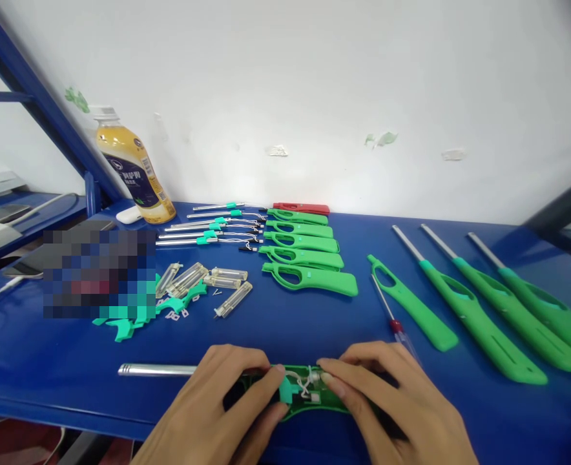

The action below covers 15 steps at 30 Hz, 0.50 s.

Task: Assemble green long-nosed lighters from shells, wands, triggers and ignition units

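An open green lighter shell half point(331, 408) lies at the table's front edge, its metal tube point(157, 370) pointing left. My left hand point(218, 400) is closed on its left part, thumb and finger at the teal trigger point(286, 391). Thin white wires point(305, 386) cross inside the shell beside the trigger. My right hand point(396, 394) has its fingertips pinched at a clear fuel tank point(316, 377) seated in the shell; most of the tank is hidden under the fingers.
Several green shell halves point(314, 279) and metal tubes with wires point(193, 226) lie behind. Clear fuel tanks point(234, 299) and teal triggers point(123, 328) are at left, near a drink bottle point(133, 171). A screwdriver point(396, 325) and assembled lighters point(484, 329) lie at right.
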Available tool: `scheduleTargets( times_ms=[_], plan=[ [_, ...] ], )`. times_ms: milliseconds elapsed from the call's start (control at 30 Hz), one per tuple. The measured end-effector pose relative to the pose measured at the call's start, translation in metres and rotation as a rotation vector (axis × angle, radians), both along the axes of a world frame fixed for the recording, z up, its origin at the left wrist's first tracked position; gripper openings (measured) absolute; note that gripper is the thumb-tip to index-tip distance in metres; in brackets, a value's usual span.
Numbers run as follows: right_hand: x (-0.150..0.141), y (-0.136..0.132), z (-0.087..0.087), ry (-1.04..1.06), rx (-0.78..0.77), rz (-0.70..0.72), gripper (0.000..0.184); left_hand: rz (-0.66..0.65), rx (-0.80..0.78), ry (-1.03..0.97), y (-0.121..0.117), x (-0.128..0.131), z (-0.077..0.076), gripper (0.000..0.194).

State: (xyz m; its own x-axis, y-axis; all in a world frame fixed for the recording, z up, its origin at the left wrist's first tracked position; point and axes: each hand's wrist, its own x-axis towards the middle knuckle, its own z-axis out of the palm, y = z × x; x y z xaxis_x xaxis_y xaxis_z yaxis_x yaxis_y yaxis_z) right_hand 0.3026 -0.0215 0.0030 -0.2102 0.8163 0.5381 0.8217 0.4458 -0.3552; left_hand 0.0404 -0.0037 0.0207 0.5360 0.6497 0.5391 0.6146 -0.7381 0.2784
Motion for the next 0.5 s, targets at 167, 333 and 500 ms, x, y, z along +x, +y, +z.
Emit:
scheduleTargets(
  times_ms=[167, 333, 500],
  plan=[
    [0.000, 0.001, 0.000, -0.009, 0.009, 0.007, 0.022, -0.012, 0.029, 0.015, 0.002, 0.001, 0.003, 0.024],
    [-0.001, 0.001, 0.001, -0.006, 0.020, 0.017, 0.020, -0.019, 0.021, 0.072, 0.006, 0.002, 0.011, 0.033],
    [-0.002, 0.002, 0.003, -0.008, 0.026, 0.008, 0.021, -0.090, -0.067, 0.152, 0.006, -0.002, 0.012, 0.052]
  ],
)
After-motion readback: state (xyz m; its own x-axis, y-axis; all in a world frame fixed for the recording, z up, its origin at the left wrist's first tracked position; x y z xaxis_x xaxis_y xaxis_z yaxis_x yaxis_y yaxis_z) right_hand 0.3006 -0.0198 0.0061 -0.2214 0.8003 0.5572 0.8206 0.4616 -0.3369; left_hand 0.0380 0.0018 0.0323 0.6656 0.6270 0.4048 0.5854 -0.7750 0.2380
